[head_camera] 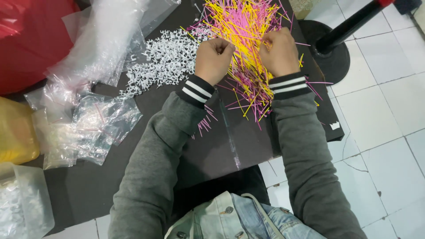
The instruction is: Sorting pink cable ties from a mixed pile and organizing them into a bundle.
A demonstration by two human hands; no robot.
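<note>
A big pile of thin pink and yellow sticks [241,26] lies spread on a dark table [221,146]. My left hand [213,59] rests at the pile's left edge, fingers curled around a few of the sticks. On the pile's middle, my right hand [278,53] has its fingers closed on some sticks too. To the left of my left hand lies a heap of small white plastic clips [161,59]. A small bunch of pink sticks [204,121] sits apart by my left sleeve.
Clear plastic bags [95,128] lie at the left, more crumpled plastic [104,40] behind them. A yellow container [15,132] and a red bag [31,40] stand at the far left. A black pole on a round base [330,55] stands on white floor tiles to the right.
</note>
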